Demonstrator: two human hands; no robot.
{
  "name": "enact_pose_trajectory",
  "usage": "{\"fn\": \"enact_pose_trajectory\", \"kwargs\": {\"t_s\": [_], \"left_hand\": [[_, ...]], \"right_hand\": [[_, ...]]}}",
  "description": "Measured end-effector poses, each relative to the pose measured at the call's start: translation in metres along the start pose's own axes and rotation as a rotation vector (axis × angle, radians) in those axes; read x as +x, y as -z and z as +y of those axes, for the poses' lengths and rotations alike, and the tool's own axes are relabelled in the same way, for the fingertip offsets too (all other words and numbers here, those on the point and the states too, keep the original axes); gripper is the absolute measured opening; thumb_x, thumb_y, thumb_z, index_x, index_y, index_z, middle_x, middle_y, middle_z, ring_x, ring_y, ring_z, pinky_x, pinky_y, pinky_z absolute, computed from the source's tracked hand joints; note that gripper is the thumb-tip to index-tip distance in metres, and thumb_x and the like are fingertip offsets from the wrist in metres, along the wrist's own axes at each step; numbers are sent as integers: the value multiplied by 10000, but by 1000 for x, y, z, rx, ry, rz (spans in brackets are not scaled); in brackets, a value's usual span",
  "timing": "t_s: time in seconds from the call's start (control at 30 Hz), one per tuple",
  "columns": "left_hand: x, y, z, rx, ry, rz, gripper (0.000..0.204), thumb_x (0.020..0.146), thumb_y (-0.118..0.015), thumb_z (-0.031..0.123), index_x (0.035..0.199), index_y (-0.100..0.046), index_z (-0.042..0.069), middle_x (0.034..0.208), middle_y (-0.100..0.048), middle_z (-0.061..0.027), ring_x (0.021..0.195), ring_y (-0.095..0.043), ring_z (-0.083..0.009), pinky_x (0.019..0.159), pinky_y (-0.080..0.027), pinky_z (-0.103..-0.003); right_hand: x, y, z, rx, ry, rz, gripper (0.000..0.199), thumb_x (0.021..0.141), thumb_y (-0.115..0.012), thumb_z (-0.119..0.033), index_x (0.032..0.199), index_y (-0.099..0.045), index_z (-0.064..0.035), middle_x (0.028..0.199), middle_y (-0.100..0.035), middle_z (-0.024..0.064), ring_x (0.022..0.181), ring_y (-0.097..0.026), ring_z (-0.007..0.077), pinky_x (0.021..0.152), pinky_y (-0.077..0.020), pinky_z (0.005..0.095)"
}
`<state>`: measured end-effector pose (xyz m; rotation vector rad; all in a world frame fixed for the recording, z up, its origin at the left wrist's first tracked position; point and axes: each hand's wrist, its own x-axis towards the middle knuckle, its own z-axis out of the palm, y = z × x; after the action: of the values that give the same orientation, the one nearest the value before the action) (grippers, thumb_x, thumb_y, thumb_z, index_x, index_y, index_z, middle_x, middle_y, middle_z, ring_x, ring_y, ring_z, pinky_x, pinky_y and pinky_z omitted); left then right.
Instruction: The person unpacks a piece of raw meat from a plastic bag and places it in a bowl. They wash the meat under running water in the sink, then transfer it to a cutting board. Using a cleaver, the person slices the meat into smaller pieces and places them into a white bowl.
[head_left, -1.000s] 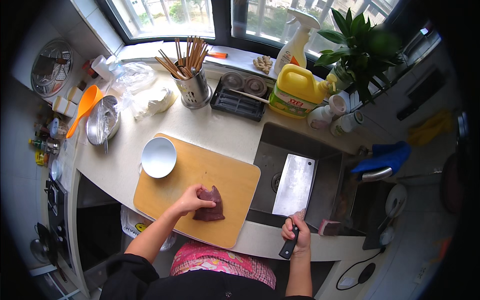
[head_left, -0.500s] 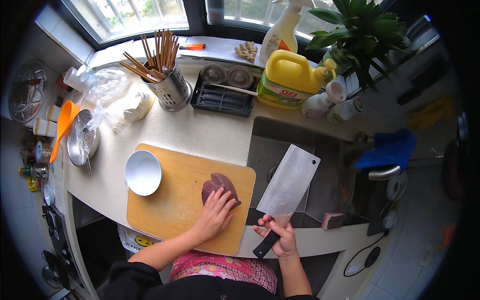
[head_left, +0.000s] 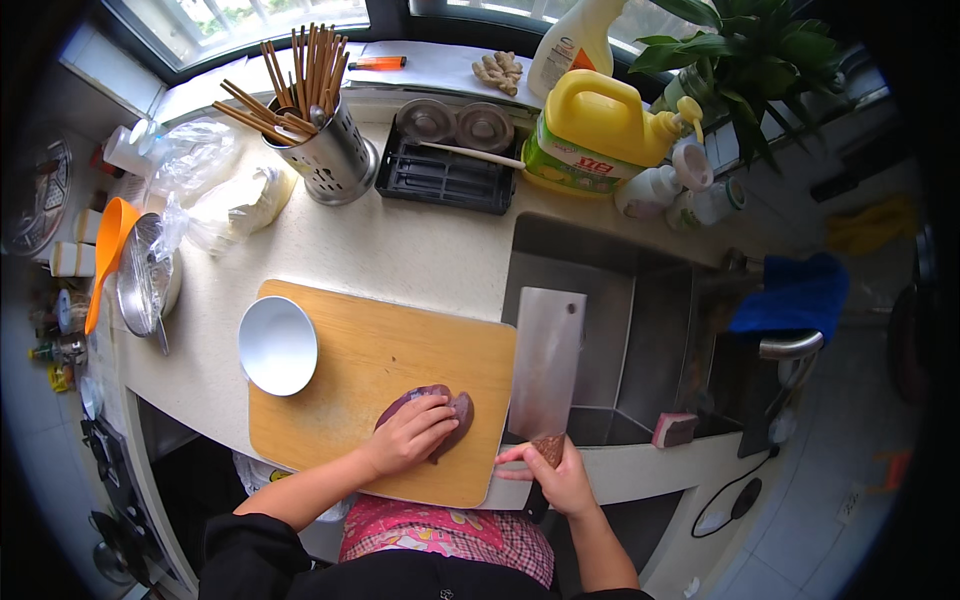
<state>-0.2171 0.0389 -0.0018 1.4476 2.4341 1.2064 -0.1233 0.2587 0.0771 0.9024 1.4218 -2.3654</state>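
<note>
A piece of dark reddish-purple liver (head_left: 462,412) lies on the right half of a wooden cutting board (head_left: 360,335). Over it rests my left hand (head_left: 408,438), its fingers curved across the top and hiding part of the meat. My right hand (head_left: 563,482) grips a cleaver (head_left: 545,350) low on its handle, some fingers stretched toward the board. The wide blade points away from me, above the sink's left edge and just right of the board, apart from the liver. On the board's left side stands a white bowl (head_left: 278,345).
To the right is a steel sink (head_left: 600,310) with a sponge (head_left: 675,430) on its near rim and a blue cloth (head_left: 795,295) by the faucet. Behind stand a chopstick holder (head_left: 335,155), a black rack (head_left: 445,180) and a yellow jug (head_left: 595,130). A lidded pot (head_left: 145,275) sits left.
The cleaver has swung from leaning right to nearly straight ahead, closer to the board. My left hand has shifted slightly left and nearer, its fingers curling over the liver, which has turned.
</note>
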Motion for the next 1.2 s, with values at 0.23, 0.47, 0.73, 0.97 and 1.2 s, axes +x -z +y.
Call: {"fn": "enact_pose_trajectory", "kwargs": {"t_s": [0.23, 0.47, 0.73, 0.97, 1.2], "left_hand": [[24, 3, 11, 84, 127, 96, 383, 640, -639, -4, 1021, -606, -24, 1066, -572, -129, 1057, -535, -311, 909, -447, -423], [20, -10, 4, 155, 203, 166, 333, 701, -649, -5, 1030, -598, -10, 1111, -552, -171, 1065, -523, -349, 899, -429, -432], [15, -18, -4, 200, 244, 147, 394, 682, -685, 84, 1058, -599, 3, 1098, -567, -163, 1016, -531, -366, 883, -423, -455], [17, -22, -12, 242, 227, 147, 372, 668, -690, 103, 1023, -620, 15, 1046, -597, -153, 975, -559, -349, 848, -454, -417], [19, -21, -13, 214, 250, 130, 347, 657, -679, 78, 999, -639, 35, 987, -614, -154, 906, -585, -351, 803, -470, -425]], "right_hand": [[-26, -9, 9, -862, 165, -59, 537, 876, -577, -66, 1369, -363, -46, 898, -656, 186, 761, -669, 289, 682, -528, 386], [-32, -21, 4, -1075, 169, -58, 549, 866, -621, -263, 1313, -415, -19, 776, -650, 169, 683, -645, 365, 575, -511, 424], [-17, -13, -14, -1280, 143, -124, 552, 907, -542, -353, 1255, -429, 60, 734, -635, 193, 621, -628, 374, 544, -500, 451], [-11, -9, -22, -1343, 172, -161, 527, 905, -546, -343, 1234, -470, 61, 718, -632, 176, 602, -630, 350, 512, -502, 422], [7, -13, -29, -1368, 73, -225, 522, 902, -552, -316, 1263, -452, 47, 766, -636, 187, 662, -634, 360, 566, -506, 427]]}}
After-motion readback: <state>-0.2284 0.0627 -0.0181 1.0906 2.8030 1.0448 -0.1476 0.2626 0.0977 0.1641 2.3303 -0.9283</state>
